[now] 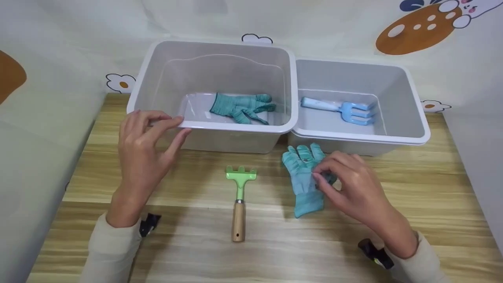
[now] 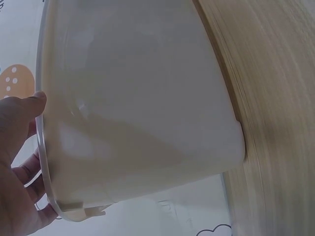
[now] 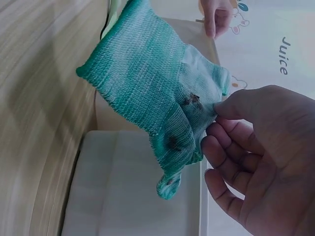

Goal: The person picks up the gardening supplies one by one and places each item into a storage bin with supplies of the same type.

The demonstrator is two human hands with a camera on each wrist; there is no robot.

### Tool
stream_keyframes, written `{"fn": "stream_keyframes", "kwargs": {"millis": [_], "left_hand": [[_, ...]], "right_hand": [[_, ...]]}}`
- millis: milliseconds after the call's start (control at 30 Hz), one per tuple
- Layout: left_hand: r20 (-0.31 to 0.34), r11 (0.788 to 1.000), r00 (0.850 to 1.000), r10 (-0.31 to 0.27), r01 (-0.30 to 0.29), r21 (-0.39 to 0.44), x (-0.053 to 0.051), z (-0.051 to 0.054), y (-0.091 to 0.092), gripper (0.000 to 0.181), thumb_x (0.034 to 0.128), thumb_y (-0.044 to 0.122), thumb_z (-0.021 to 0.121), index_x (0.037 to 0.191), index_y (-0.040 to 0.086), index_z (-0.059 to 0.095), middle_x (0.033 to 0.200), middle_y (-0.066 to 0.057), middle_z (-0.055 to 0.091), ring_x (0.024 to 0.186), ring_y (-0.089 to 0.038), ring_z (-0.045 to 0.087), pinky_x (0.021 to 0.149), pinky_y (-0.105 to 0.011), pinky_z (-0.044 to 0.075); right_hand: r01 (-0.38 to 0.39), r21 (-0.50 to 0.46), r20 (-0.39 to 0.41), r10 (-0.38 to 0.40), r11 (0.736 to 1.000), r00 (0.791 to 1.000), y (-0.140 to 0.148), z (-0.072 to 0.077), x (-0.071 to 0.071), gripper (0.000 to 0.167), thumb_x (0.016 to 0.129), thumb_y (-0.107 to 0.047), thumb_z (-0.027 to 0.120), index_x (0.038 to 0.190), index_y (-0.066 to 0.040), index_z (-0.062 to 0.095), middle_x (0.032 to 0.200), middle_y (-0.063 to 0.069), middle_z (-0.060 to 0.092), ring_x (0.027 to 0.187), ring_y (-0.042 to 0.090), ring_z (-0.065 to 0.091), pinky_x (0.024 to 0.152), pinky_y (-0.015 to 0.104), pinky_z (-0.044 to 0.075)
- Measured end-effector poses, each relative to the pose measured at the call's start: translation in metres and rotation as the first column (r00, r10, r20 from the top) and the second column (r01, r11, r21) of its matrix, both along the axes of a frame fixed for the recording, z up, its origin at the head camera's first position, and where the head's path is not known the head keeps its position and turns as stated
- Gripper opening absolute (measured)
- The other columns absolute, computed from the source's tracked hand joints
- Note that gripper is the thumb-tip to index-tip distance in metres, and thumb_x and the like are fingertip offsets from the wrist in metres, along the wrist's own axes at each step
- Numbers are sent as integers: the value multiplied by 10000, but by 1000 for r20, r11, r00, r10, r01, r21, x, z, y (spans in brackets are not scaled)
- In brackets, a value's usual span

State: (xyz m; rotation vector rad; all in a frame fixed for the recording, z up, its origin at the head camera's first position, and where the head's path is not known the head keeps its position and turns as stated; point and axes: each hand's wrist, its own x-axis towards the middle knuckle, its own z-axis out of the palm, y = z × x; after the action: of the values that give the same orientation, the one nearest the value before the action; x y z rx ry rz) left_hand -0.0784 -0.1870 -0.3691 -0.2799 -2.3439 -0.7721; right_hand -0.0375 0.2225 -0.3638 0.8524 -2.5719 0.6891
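Observation:
My right hand (image 1: 351,188) pinches a teal knitted glove (image 1: 306,182) at its side, between thumb and fingertips. Dark stains mark this glove (image 3: 170,98) in the right wrist view, where it hangs from the fingertips. At the front rim of the larger grey bin (image 1: 232,126), my left hand (image 1: 143,145) grips the edge, thumb outside and fingers over it. Another teal glove (image 1: 239,108) lies on that bin's floor. Between the hands, a small green rake with a wooden handle (image 1: 238,220) lies on the table.
A smaller grey bin (image 1: 361,136) stands to the right of the larger one, with a light blue hand fork (image 1: 353,113) inside. Both bins stand on a wood-grain table (image 1: 180,251), with a patterned cloth wall (image 1: 334,31) behind.

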Motion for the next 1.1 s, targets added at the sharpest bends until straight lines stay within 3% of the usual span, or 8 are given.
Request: {"fn": "stream_keyframes", "kwargs": {"millis": [367, 667, 900, 1100], "left_hand": [[11, 1000, 1000, 0, 0, -19, -2, -1, -1, 316, 912, 316, 850, 1123, 83, 822, 1112, -171, 730, 1124, -389, 606, 1075, -518, 395], [18, 1000, 1000, -7, 7, -16, -2, -1, 0, 315, 916, 311, 846, 1135, 86, 820, 1121, -171, 725, 1136, -391, 598, 1078, -506, 399], [-28, 999, 999, -17, 19, 44, -3, -1, 2, 258, 877, 232, 886, 1090, 96, 837, 1070, -154, 737, 1082, -382, 618, 1151, -540, 396], [-14, 999, 1000, -6, 6, 38, -1, 0, 1, 274, 869, 228, 893, 1098, 89, 833, 1088, -164, 739, 1112, -388, 623, 1180, -572, 388]], "right_hand": [[-29, 0, -35, 29, 1000, 999, -3, 11, -5, 135, 874, -81, 853, 934, -159, 760, 920, -55, 728, 827, 82, 655, 721, 252, 405], [-43, 2, -33, 43, 999, 999, -6, 26, -9, 111, 894, -85, 836, 952, -142, 759, 951, -36, 741, 863, 90, 660, 820, 259, 452], [-45, 20, -35, 46, 999, 998, -5, 35, -13, 51, 934, -122, 797, 956, -127, 751, 971, -7, 742, 910, 129, 670, 831, 289, 468], [-52, 28, -41, 53, 998, 998, -4, 45, -16, 51, 947, -133, 784, 959, -107, 742, 964, 9, 735, 894, 139, 657, 803, 269, 427]]}}
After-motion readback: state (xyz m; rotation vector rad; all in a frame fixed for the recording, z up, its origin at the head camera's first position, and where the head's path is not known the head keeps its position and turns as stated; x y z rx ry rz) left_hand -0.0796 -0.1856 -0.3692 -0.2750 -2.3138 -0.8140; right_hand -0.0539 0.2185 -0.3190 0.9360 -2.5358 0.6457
